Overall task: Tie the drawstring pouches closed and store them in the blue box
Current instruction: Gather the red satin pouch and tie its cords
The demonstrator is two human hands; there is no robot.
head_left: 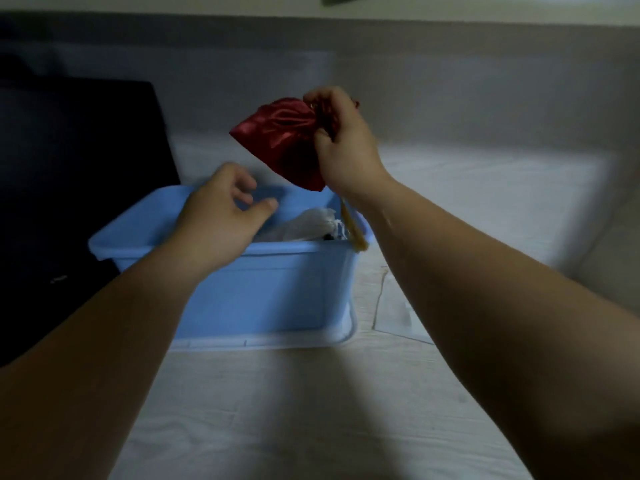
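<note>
A shiny red drawstring pouch (284, 140) hangs in the air above the far right part of the blue box (270, 289). My right hand (341, 143) grips its gathered neck, and a yellow cord (353, 226) dangles from that hand down past the box's right rim. Over the box's left half hovers my left hand (221, 216), fingers loosely curled, holding nothing. Inside the box lies a white pouch (308, 225) with something dark beside it.
The box stands on a pale wood-grain table (311, 410). A dark flat object (69, 185) lies to the left of the box. A thin clear sheet (394, 313) lies on the table right of the box. A grey wall runs behind.
</note>
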